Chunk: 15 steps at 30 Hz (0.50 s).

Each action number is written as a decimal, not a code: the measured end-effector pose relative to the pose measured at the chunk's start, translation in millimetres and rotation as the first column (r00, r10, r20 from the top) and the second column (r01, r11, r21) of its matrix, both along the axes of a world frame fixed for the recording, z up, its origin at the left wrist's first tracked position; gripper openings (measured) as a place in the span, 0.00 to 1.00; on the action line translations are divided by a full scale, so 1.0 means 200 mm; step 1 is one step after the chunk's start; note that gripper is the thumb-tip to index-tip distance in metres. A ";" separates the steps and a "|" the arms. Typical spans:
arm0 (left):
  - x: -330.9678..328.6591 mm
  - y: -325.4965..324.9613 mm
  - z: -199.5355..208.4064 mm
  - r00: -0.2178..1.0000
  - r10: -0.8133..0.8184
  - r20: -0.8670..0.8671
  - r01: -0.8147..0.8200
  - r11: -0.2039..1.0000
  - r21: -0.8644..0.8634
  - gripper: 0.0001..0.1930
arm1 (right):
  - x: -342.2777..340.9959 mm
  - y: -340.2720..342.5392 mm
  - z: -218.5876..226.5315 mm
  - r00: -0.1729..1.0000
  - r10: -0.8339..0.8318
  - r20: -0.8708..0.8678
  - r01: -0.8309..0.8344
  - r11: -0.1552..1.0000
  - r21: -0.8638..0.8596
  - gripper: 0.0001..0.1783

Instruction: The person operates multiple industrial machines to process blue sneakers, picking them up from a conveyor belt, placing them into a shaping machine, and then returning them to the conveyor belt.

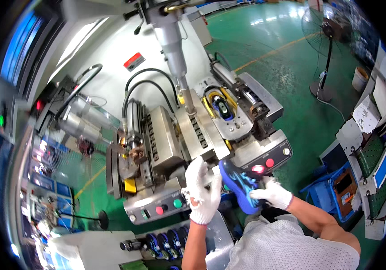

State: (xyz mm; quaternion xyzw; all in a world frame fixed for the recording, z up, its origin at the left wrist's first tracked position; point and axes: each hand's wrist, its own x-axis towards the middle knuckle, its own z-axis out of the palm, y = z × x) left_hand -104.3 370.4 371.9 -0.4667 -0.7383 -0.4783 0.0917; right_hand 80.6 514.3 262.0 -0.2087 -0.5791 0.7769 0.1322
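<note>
My right hand point(272, 193), in a white knit glove, grips a blue and black sports shoe point(239, 183) by its side near the lower end. The shoe is tilted, with its blue sole edge toward the left. Just left of it, my left hand point(200, 190), also gloved, is raised with thumb and fingers apart. A pale grey patch shows between them, and I cannot make out whether it belongs to the machine behind. Beyond both hands stands a metal machine with a shoe-shaped fixture point(222, 109) on its right station, holding a dark shoe or form.
The front panel point(159, 207) carries red and green buttons; a red button point(258, 169) glows beside the shoe. Several blue-black shoes point(168, 243) stand on a rack at lower left. A blue crate point(337, 193) is at right, with a pedestal fan point(329, 29) farther back.
</note>
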 end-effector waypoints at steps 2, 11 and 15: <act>-0.17 0.35 -0.09 0.973 -0.036 0.229 0.030 0.999 0.032 0.31 | 0.08 0.14 0.14 0.989 -0.129 -0.068 0.103 0.947 -0.304 0.36; -0.87 1.62 -0.60 0.818 0.311 0.484 -0.068 0.887 -0.456 0.36 | 0.49 0.37 -0.01 0.820 -0.548 0.164 0.557 0.700 -0.446 0.26; -1.11 1.75 -0.94 0.810 0.568 0.148 -0.384 0.703 -0.598 0.38 | 0.51 0.33 0.02 0.780 -0.594 0.195 0.613 0.664 -0.428 0.36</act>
